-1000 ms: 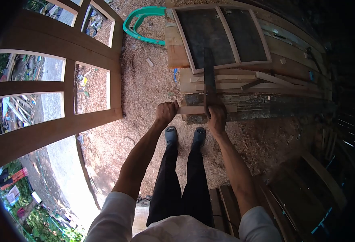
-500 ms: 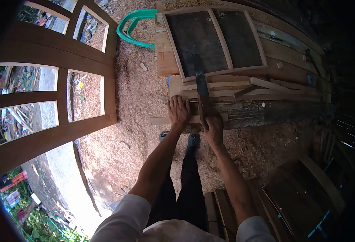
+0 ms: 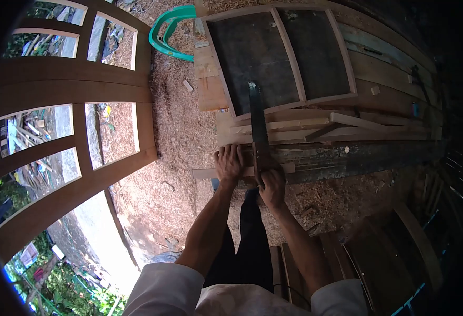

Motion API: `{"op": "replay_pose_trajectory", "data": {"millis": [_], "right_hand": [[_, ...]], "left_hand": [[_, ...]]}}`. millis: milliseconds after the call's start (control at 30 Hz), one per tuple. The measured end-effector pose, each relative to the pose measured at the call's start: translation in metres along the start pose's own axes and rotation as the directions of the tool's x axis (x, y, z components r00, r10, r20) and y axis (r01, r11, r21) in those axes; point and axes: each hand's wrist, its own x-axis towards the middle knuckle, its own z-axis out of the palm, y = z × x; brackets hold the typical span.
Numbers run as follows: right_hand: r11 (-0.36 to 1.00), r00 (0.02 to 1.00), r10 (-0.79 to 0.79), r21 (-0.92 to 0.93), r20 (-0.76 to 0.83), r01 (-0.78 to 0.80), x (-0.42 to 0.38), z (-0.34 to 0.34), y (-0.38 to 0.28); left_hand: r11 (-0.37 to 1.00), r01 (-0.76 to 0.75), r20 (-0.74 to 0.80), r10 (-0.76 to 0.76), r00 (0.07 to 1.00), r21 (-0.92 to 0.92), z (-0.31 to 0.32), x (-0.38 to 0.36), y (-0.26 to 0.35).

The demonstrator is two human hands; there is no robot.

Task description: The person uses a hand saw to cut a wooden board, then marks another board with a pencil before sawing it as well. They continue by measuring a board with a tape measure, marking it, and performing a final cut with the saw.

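Observation:
My right hand (image 3: 272,184) is wrapped around the wooden handle of a handsaw (image 3: 259,124). Its blade points away from me, crossing the bench edge and reaching over the framed dark panel (image 3: 252,58). To the left of the saw, my left hand (image 3: 229,164) presses on a narrow wooden strip (image 3: 204,173), its fingers bent over the wood. The strip lies along the near edge of the bench and sticks out at its left end. Exactly where the teeth meet the wood is hidden by the handle and my right hand.
Loose wooden strips (image 3: 358,122) lie behind the dark-edged beam (image 3: 326,155) of the bench. A green curved plastic piece (image 3: 160,45) is at the back left. A wooden frame with openings (image 3: 84,134) stands on the left. Shavings (image 3: 181,126) cover the floor.
The whole view has shifted, so the bench appears lower. The saw handle and my right hand have moved slightly left, and the blade points more straight ahead. My left hand stays on the strip.

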Motion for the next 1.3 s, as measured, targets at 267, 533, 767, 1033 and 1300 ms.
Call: {"op": "replay_pose_trajectory", "data": {"millis": [267,533,767,1033,1300], "right_hand": [[1.0,0.999,0.003,0.029,0.035,-0.004,0.008,-0.005,-0.002],[0.999,0.994,0.02,-0.042,0.105,-0.016,0.001,-0.003,-0.003],[0.993,0.987,-0.025,-0.11,0.156,0.042,0.004,-0.008,-0.001],[0.964,0.996,-0.083,-0.251,0.025,0.087,0.001,-0.001,-0.01],[0.939,0.985,-0.165,-0.314,-0.058,0.139,-0.006,0.001,-0.004]], "left_hand": [[0.999,0.029,0.069,-0.031,0.997,0.028,0.006,0.005,-0.003],[1.0,0.018,0.034,-0.019,0.999,0.024,0.01,0.005,-0.004],[0.993,0.069,-0.049,-0.073,0.996,-0.091,-0.004,-0.015,-0.054],[0.857,-0.418,-0.494,0.515,0.701,0.3,-0.007,-0.036,-0.12],[0.923,-0.384,-0.334,0.367,0.868,0.015,-0.032,-0.029,-0.097]]}}
